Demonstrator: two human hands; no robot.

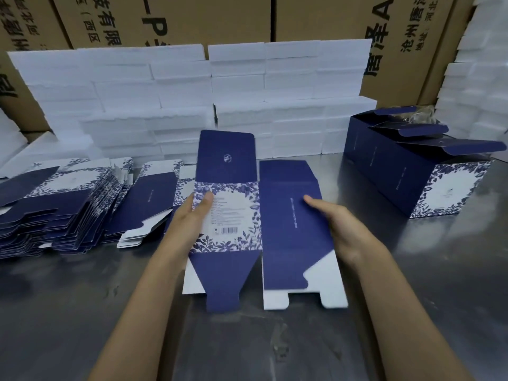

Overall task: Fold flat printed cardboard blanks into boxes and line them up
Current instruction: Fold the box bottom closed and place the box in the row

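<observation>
Left hand [196, 213] is laid along the left edge of a flat cardboard blank [258, 224], thumb on the printed floral panel, fingers hidden behind the card; the edge is gripped between them. Right hand [339, 226] is set on the right, navy panel of the same blank, thumb lying on top and pointing left, fingers tucked under the card's right edge, so that side is pinched too.

The blank is held at the middle of a metal table [412, 284], its lower flaps touching or just above the surface; which cannot be told. A centre crease is seen between the floral panel and the navy panel. A rounded navy flap stands up at the top left; a tapered navy tab hangs at the bottom left; white undersides show at the bottom corners.

To the left, a stack of flat blanks [68, 213] is fanned out on the table, near the left forearm. To the right, well apart from the hands, a row of folded boxes [406, 171] is noted, lids open, the nearest showing its floral end face.

Behind, white foam blocks [192, 86] are stacked in a wall. Brown cartons [220, 17] with black printed characters are seen behind those.
</observation>
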